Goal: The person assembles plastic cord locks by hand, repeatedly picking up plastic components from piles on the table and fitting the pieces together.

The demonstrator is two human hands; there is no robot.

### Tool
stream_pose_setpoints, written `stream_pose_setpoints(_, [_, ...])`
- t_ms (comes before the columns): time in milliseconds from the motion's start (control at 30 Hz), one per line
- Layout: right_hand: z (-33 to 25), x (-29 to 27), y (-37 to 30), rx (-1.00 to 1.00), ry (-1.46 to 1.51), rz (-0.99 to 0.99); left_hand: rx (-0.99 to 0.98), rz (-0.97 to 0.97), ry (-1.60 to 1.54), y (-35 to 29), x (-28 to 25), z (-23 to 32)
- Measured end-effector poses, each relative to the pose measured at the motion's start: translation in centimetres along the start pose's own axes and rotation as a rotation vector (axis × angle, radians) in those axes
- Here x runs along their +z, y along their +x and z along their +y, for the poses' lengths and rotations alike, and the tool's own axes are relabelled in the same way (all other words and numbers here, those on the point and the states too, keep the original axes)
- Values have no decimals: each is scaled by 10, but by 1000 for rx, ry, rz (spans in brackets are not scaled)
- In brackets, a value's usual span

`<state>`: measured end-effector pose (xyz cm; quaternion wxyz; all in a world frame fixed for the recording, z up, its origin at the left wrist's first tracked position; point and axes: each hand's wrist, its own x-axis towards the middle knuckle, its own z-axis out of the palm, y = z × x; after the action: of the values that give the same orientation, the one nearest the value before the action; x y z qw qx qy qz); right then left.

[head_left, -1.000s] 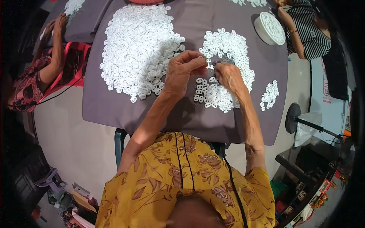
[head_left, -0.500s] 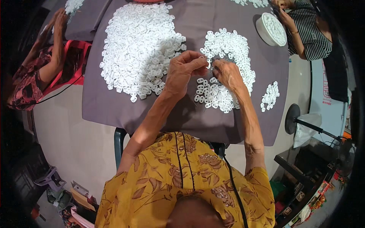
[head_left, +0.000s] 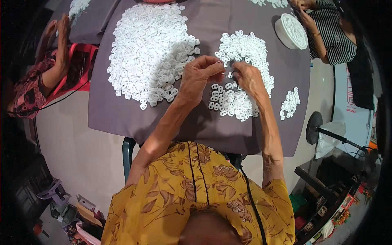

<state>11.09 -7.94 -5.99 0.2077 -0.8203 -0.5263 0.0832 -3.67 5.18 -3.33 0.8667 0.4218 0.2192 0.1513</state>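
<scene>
My left hand (head_left: 196, 79) is closed in a pinch above the grey cloth, between two heaps of small white plastic pieces with two holes each. What its fingertips hold is too small to make out. Just to the right, my right hand (head_left: 249, 78) has its fingers bent together, tips pointing left; what lies in them is hidden. The large heap of white pieces (head_left: 149, 53) spreads to the left of my hands. A smaller heap (head_left: 245, 45) curves beyond and around my right hand, and a nearer cluster (head_left: 232, 104) lies below it.
A small group of white pieces (head_left: 290, 104) lies near the table's right edge. Beyond it stands a white bowl (head_left: 281, 33) filled with pieces. One person (head_left: 335, 36) sits at the far right, another (head_left: 49, 73) on a red chair at left. A black stand (head_left: 314, 127) stands beside the table.
My right hand has drawn slightly right, widening the gap to my left hand, which has barely moved. The hands of the person at left have moved apart.
</scene>
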Motion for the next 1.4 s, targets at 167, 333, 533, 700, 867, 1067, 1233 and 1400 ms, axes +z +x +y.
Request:
stream_pose_setpoints(167, [0, 3, 3, 22, -50, -36, -11, -1, -3, 0, 1, 0])
stream_pose_setpoints(333, [-1, 2, 4, -11, -10, -14, -23, -7, -5, 1, -1, -3])
stream_pose_setpoints(533, [5, 3, 1, 1, -32, -2, -21, -3, 21, 0, -1, -1])
stream_pose_setpoints(700, [-2, -9, -2, 118, 149, 17, -14, 36, 4, 0, 1, -1])
stream_pose_setpoints(867, [0, -15, -12, 95, 171, 43, -22, 46, -10, 1, 1, -1])
stream_pose_setpoints(1067, [-21, -10, -21, -128, 37, -49, -26, 24, -25, 1, 0, -4])
stream_pose_setpoints(1233, [-24, -6, -21, -166, -22, -23, -23, 25, -15, 0, 3, -2])
stream_pose_setpoints(1400, [-17, -24, -23, 373, 1053, -12, 15, -22, -21, 0, 9, 0])
